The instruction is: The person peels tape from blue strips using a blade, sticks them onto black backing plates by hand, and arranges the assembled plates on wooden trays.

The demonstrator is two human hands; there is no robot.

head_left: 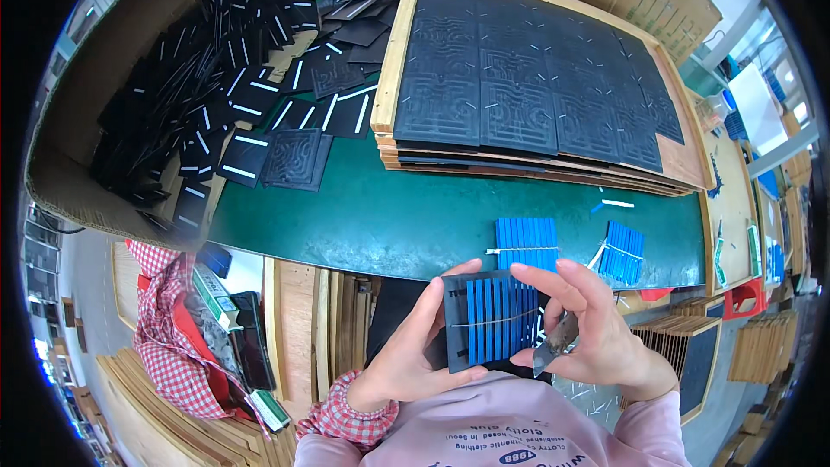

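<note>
My left hand (406,342) grips a black square panel (456,342) by its left edge, thumb along the top and fingers below. A row of narrow blue strips (493,320) lies over that panel, with a thin tie running across them. My right hand (601,333) is at the right end of the row, its fingertips near or on the last strips. In its palm side sits a small grey pointed tool (558,344), like a blade wrapped at the handle. On the green table just beyond are two tied bundles of blue strips, one in the middle (527,238) and one to the right (624,251).
A stack of wooden-framed trays (393,78) holding black patterned panels stands at the back. To the left, a large cardboard box (65,147) spills black pieces with white strips onto the green table (363,225). A red checked cloth (173,320) and a phone (252,337) lie lower left.
</note>
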